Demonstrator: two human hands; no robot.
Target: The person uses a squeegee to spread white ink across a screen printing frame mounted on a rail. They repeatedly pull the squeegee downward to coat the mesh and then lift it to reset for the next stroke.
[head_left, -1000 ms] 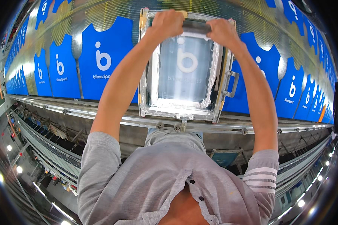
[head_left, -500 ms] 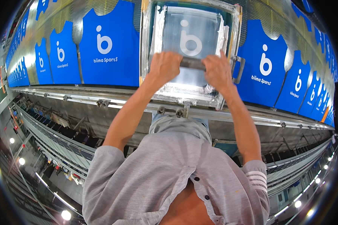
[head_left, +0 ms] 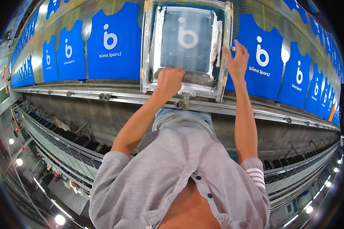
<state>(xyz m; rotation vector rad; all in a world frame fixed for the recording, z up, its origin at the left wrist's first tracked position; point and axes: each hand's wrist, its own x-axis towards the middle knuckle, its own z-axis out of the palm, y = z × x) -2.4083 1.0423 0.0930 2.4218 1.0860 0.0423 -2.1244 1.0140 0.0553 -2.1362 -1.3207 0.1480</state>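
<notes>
A screen-printing frame (head_left: 144,57) with a pale mesh lies ahead of me, over the row of blue shirts. White ink smears run down both sides of its mesh, and a round white emblem with lettering shows through. My left hand (head_left: 171,81) is closed on the left end of a squeegee (head_left: 199,78), which rests along the near edge of the mesh. At the frame's right side is a metal handle (head_left: 232,48). My right hand (head_left: 237,61) is over that handle, thumb and fingers apart around it; its palm hides most of the handle.
Blue sleeveless shirts with white prints lie flat on both sides, one nearest on the left (head_left: 112,42) and one on the right (head_left: 258,57). A metal rail (head_left: 133,97) with clamps runs along the near table edge. Behind me stretches another long table (head_left: 65,152).
The squeegee has come toward me, down to the mesh's near edge. My right hand has let go of it and moved right to the frame's handle. The view has shifted slightly.
</notes>
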